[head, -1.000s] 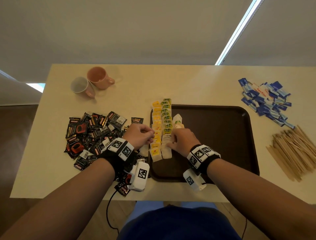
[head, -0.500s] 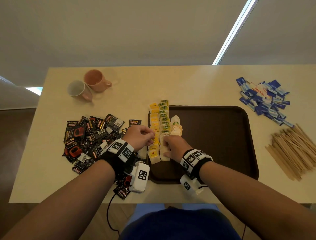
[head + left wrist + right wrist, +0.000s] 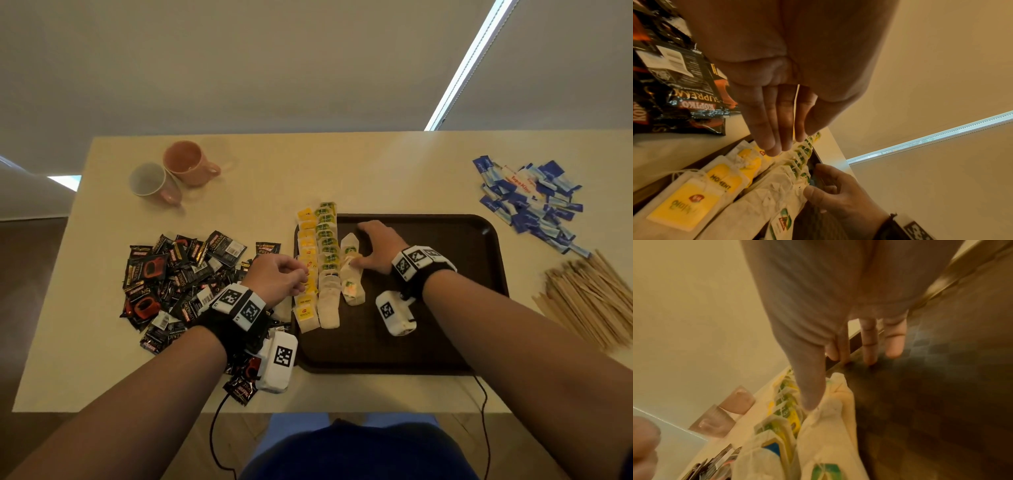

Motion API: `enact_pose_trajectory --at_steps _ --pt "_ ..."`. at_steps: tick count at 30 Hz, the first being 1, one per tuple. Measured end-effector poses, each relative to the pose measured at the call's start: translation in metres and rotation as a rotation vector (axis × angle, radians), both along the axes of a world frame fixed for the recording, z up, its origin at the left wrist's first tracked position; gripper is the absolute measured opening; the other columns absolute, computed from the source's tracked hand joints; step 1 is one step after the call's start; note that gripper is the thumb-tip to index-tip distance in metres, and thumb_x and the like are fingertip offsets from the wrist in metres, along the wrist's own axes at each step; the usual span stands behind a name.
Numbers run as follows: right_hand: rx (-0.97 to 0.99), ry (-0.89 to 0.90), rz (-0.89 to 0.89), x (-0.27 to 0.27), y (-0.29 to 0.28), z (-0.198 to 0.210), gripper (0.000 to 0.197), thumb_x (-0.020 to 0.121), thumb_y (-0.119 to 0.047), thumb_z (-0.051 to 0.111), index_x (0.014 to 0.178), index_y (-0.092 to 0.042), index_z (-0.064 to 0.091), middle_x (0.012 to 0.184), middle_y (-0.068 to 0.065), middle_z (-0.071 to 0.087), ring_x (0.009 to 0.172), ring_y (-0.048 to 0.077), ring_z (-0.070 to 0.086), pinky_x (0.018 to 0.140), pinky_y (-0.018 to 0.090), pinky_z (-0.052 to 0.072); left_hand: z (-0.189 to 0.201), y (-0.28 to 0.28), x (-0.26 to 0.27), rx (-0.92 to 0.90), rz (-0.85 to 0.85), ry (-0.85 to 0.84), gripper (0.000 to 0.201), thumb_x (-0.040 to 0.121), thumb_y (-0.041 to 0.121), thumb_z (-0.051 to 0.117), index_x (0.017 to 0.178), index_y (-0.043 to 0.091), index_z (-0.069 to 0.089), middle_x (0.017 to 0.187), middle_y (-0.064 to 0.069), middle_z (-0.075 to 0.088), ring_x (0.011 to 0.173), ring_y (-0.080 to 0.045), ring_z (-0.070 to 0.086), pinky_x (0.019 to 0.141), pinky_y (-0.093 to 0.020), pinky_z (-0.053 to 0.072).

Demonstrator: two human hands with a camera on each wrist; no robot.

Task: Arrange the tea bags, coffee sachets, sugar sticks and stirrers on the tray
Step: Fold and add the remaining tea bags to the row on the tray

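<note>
A dark brown tray point(image 3: 428, 274) lies in the middle of the table. Along its left side run a row of yellow-tagged tea bags point(image 3: 305, 222), a row of green-tagged tea bags point(image 3: 327, 236) and a shorter third row point(image 3: 351, 284). My left hand point(image 3: 301, 278) hovers over the yellow row, its fingertips point(image 3: 774, 149) touching the bags and holding nothing. My right hand point(image 3: 368, 245) lies spread on the tray; its thumb point(image 3: 809, 394) presses the third row and its fingers point(image 3: 869, 353) touch the tray floor.
A heap of black coffee sachets point(image 3: 178, 274) lies left of the tray. Blue sugar sticks point(image 3: 527, 198) are at the far right, wooden stirrers point(image 3: 589, 298) at the near right. Two mugs point(image 3: 188, 164) stand at the far left. The tray's right part is bare.
My right hand has left the near end of the tea bag rows, moved right and farther back, and spread flat beside the third row. The left hand has stayed over the yellow row.
</note>
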State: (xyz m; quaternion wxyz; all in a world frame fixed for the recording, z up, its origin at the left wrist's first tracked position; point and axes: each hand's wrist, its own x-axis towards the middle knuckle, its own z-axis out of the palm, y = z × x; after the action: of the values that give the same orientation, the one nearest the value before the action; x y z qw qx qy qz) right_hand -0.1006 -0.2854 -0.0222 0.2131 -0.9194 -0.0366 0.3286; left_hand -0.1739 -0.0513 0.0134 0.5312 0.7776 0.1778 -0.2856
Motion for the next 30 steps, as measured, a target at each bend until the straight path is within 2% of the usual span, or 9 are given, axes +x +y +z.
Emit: enact_pose_trajectory --at_steps 2,4,8,13,20,22,26,28,30 --pt "-0.005 0.028 0.091 0.005 0.006 -0.001 0.116 0.063 -0.046 0.089 0.154 -0.017 0.024 0.157 0.002 0.028 0.141 0.029 0.031 0.114 0.046 0.034 0.000 0.000 0.001 0.002 0.000 0.003 0.009 0.095 0.005 0.063 0.093 0.012 0.069 0.091 -0.011 0.074 0.081 -0.021 0.072 0.074 -0.031 0.059" --pt "-0.015 0.051 0.167 0.007 0.013 0.001 0.128 0.055 -0.048 0.092 0.156 -0.018 0.019 0.157 0.002 0.028 0.141 0.030 0.028 0.114 0.050 0.034 0.000 0.000 0.001 0.001 0.004 0.003 0.009 0.095 0.005 0.063 0.094 0.011 0.070 0.091 -0.012 0.074 0.080 -0.021 0.072 0.072 -0.030 0.058" --pt "-0.089 0.033 0.257 0.001 0.018 -0.002 0.132 0.050 -0.049 0.093 0.155 -0.020 0.018 0.150 0.003 0.034 0.138 0.030 0.030 0.111 0.051 0.037 -0.001 0.001 0.000 0.000 0.018 0.001 0.009 0.095 0.004 0.062 0.097 0.007 0.070 0.090 -0.013 0.074 0.079 -0.020 0.072 0.069 -0.027 0.057" --pt "-0.197 -0.018 0.302 -0.007 0.012 -0.007 0.116 0.053 -0.057 0.089 0.148 -0.024 0.030 0.142 0.004 0.033 0.132 0.030 0.031 0.108 0.049 0.038 0.000 0.000 -0.001 0.000 0.025 0.011 0.009 0.094 0.005 0.063 0.095 0.010 0.070 0.091 -0.012 0.074 0.081 -0.021 0.072 0.069 -0.027 0.057" --pt "-0.170 -0.054 0.343 -0.013 0.017 -0.008 0.093 0.064 -0.047 0.087 0.141 -0.019 0.042 0.139 0.004 0.036 0.128 0.027 0.035 0.105 0.047 0.043 0.003 -0.003 0.000 0.009 0.016 0.009 0.011 0.094 0.006 0.064 0.090 0.014 0.069 0.091 -0.011 0.074 0.082 -0.022 0.073 0.069 -0.027 0.058" --pt "-0.127 -0.045 0.315 -0.016 0.016 -0.008 0.082 0.065 -0.044 0.086 0.133 -0.021 0.048 0.132 0.002 0.042 0.122 0.024 0.040 0.101 0.043 0.046 0.002 -0.003 -0.001 0.004 0.015 0.017 0.009 0.094 0.005 0.064 0.092 0.012 0.069 0.092 -0.012 0.074 0.083 -0.023 0.073 0.073 -0.030 0.060" --pt "-0.025 0.018 0.190 -0.019 0.012 -0.006 0.052 0.066 -0.031 0.088 0.106 -0.025 0.055 0.109 -0.003 0.055 0.099 0.017 0.056 0.087 0.036 0.053 0.002 -0.006 -0.001 0.000 0.024 0.027 0.007 0.095 0.006 0.063 0.098 0.009 0.069 0.094 -0.012 0.074 0.085 -0.023 0.072 0.079 -0.034 0.061" --pt "0.025 0.067 0.124 -0.020 0.010 -0.006 0.050 0.067 -0.027 0.088 0.104 -0.025 0.054 0.104 -0.005 0.061 0.092 0.015 0.061 0.085 0.038 0.057 0.003 -0.008 0.000 -0.005 0.022 0.031 0.008 0.095 0.006 0.063 0.100 0.007 0.069 0.095 -0.012 0.074 0.086 -0.024 0.072 0.081 -0.036 0.061" --pt "0.056 0.088 0.090 -0.021 0.009 -0.007 0.053 0.069 -0.023 0.088 0.111 -0.027 0.055 0.108 -0.006 0.062 0.096 0.015 0.062 0.087 0.037 0.057 0.004 -0.011 0.000 -0.011 0.017 0.029 0.008 0.095 0.006 0.063 0.101 0.006 0.069 0.095 -0.012 0.074 0.084 -0.022 0.071 0.082 -0.036 0.061"
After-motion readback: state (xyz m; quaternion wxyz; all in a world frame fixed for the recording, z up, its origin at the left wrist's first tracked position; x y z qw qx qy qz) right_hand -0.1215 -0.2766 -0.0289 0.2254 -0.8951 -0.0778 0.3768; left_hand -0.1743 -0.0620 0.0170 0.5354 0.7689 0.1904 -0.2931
